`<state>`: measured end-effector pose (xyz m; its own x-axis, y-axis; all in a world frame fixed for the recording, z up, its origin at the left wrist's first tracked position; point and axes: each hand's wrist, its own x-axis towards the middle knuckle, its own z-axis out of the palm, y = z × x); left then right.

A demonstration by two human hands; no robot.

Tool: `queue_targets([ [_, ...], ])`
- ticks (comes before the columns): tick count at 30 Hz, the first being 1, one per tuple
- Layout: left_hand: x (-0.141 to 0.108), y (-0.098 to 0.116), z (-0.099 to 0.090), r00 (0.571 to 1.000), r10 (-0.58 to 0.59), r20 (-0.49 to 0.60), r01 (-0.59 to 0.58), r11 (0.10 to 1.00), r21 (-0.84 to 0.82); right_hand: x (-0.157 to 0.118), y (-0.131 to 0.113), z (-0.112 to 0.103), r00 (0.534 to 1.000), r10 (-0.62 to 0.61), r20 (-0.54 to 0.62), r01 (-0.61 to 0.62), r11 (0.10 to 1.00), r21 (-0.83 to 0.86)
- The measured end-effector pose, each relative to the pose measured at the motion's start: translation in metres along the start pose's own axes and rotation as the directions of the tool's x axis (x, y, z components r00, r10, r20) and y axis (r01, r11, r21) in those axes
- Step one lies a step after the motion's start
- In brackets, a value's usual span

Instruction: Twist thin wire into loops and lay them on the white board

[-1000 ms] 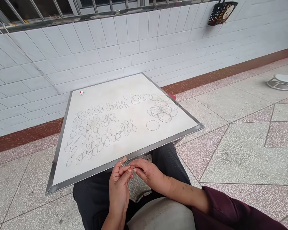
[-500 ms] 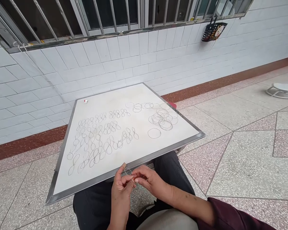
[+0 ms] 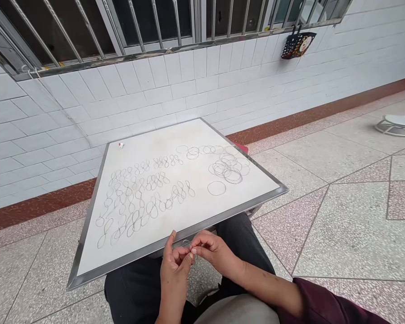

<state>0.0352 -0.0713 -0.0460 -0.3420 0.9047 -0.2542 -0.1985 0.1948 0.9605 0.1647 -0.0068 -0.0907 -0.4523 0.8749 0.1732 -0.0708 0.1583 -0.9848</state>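
A thin wire loop (image 3: 186,242) is pinched between my two hands just off the near edge of the white table (image 3: 175,135). My left hand (image 3: 176,263) grips it between thumb and bent fingers, with the index finger pointing up. My right hand (image 3: 216,253) pinches it close beside the left fingertips. Most of the loop is hidden by the fingers. On the tabletop at the left lie rows of wires twisted into figure-eights (image 3: 151,209). Round wire loops (image 3: 232,175) overlap in a pile at the right, and one single ring (image 3: 216,188) lies nearer to me.
A small white and red item (image 3: 121,145) sits at the table's far left corner. Behind stands a white tiled wall (image 3: 148,105) with a barred window. A dark patterned bag (image 3: 297,44) hangs there. A low white stool (image 3: 398,123) stands on the floor at right.
Both hands have shifted slightly to the right, and their fingertips have come closer together. The loop between them shows less above the fingers.
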Motion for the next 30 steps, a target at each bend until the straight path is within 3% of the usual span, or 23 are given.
queue_targets([
  [4, 0.0, 0.001, -0.001, 1.0, 0.004, -0.023, -0.005, 1.0, -0.03, 0.001, -0.004, -0.002, 0.996, 0.052, 0.069, -0.059, 0.993, 0.104],
  [9, 0.001, 0.001, -0.004, 0.999, -0.022, 0.043, 0.022, 1.0, -0.003, 0.002, -0.003, -0.007, 0.965, 0.178, 0.195, -0.221, 0.947, 0.232],
  [30, 0.001, -0.009, -0.005, 0.996, 0.001, 0.093, -0.014, 0.989, 0.147, 0.004, -0.005, -0.008, 0.971, 0.195, 0.135, -0.212, 0.97, 0.122],
])
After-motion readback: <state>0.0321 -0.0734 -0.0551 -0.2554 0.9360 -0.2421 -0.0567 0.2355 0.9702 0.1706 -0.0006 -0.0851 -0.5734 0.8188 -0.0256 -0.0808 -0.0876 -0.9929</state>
